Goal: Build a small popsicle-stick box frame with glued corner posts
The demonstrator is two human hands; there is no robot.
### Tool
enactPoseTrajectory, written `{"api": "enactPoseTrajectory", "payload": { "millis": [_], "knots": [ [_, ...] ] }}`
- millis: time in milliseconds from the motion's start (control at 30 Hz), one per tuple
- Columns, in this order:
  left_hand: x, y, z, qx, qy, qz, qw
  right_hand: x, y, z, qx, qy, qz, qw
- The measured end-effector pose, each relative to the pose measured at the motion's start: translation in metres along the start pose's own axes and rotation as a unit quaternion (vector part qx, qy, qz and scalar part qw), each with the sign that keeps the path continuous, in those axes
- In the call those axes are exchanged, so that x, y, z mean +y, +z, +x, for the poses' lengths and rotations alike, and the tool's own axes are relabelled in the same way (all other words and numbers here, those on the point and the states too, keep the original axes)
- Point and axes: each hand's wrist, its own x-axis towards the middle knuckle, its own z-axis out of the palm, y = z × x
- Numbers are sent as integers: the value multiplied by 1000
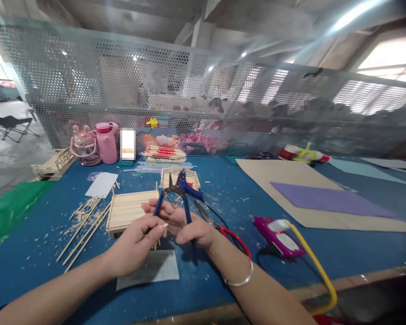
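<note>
My right hand (198,232) holds blue-handled cutting pliers (186,210), their jaws spread and pointing away from me. Between the thumb and fingertips of my left hand (138,241) is a short pale wooden stick piece (165,225), close in front of the pliers' handles. Just beyond my hands a small slatted wooden model (131,205) stands on the blue table (94,293). A small wooden tray (165,177) lies behind the pliers, and a blue glue gun (192,190) rests at it. Beneath my left hand is a grey sheet (165,266).
Long thin sticks (84,239) and wood scraps lie at the left. Red-handled scissors (235,237) and a magenta device (279,239) with a yellow strap lie at the right. Pink bottles (107,144) and bundled sticks (164,153) stand or lie by the perforated metal screen (122,72).
</note>
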Motion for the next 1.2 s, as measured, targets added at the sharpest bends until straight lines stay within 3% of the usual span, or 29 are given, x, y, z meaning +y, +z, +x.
{"api": "enactPoseTrajectory", "payload": {
  "millis": [100, 233, 300, 367, 433, 533, 767, 1200],
  "knots": [
    [3, -1, -3, 35, 6, 8, 999, -3, 10, 2, 29, -46, -21, 998],
    [9, -10, -6, 172, -12, -40, 984, -17, 1, -8, 128, -138, -132, 973],
    [8, -14, -5, 214, -41, -86, 972, -20, -6, -13, 217, -155, -264, 927],
    [5, -15, -4, 228, -57, -124, 964, -18, -10, -14, 276, -132, -428, 850],
    [1, -14, -4, 227, -55, -135, 963, -12, -9, -13, 263, -93, -558, 782],
    [-4, -11, -5, 233, -37, -117, 965, -3, -1, -9, 198, -45, -644, 737],
    [-11, -10, -11, 251, 6, -47, 967, 3, 6, -7, 153, -35, -676, 720],
    [-21, -7, -15, 240, 48, 14, 969, 2, 13, -7, 152, -57, -692, 703]
  ]
}}
